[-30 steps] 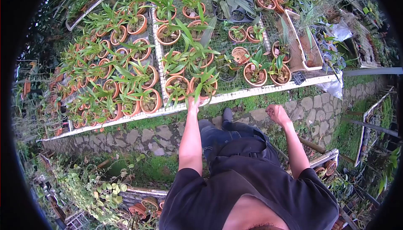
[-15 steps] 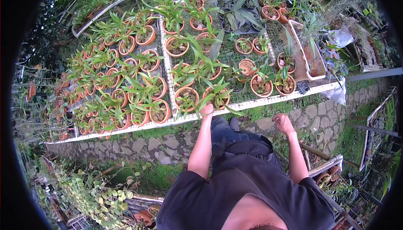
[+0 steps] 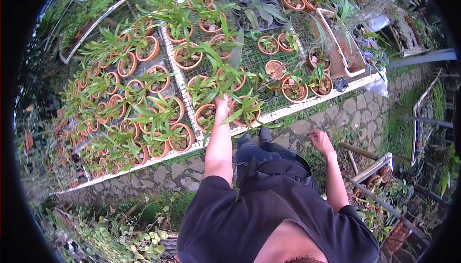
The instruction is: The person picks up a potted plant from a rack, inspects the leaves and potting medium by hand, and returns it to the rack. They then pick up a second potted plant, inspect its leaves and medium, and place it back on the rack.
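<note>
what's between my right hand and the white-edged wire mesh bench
In the head view, grey paving stones and low green growth lie on the ground between the right hand and the bench's white edge.

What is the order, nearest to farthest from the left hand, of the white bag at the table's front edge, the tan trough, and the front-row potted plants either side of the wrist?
From the left hand:
1. Left potted plant and right potted plant: too close to call
2. Tan trough: right, farther back
3. White bag: far right corner
</note>
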Demonstrator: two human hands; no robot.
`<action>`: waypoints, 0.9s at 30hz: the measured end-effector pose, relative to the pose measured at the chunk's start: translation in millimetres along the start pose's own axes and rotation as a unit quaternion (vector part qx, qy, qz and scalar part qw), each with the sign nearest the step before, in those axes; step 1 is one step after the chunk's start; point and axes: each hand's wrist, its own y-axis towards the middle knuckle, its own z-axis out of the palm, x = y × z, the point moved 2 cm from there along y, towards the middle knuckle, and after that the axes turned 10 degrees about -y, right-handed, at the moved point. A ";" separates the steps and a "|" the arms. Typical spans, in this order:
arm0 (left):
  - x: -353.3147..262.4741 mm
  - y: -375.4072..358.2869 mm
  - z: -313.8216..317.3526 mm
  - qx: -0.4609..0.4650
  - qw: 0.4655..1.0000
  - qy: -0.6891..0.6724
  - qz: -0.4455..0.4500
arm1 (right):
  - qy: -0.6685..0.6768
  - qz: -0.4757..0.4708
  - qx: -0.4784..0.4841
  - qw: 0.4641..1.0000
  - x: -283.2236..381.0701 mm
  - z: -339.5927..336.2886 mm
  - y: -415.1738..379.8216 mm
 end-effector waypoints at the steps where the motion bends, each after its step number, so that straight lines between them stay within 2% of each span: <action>1: -0.9 4.3 2.3 -0.002 1.000 0.001 -0.017 | 0.006 0.006 -0.004 1.000 1.2 1.1 -3.5; 6: -5.3 26.6 19.9 0.010 0.998 0.012 -0.058 | 0.024 0.033 -0.022 0.999 -4.4 10.0 -23.8; 13: -17.4 40.5 42.6 0.028 0.997 0.035 -0.060 | 0.023 0.070 -0.018 0.997 -1.7 1.8 -43.3; 21: -51.9 -6.2 41.4 0.065 0.995 0.064 -0.026 | 0.023 0.038 -0.028 0.999 7.3 -9.0 -23.3; 24: -73.4 -33.7 42.6 0.077 0.994 0.076 -0.011 | 0.037 -0.010 -0.035 0.999 12.6 -14.4 -9.6; 27: -95.5 -69.2 37.2 0.097 0.993 0.069 0.015 | 0.077 -0.028 -0.030 0.996 38.8 -31.3 -0.7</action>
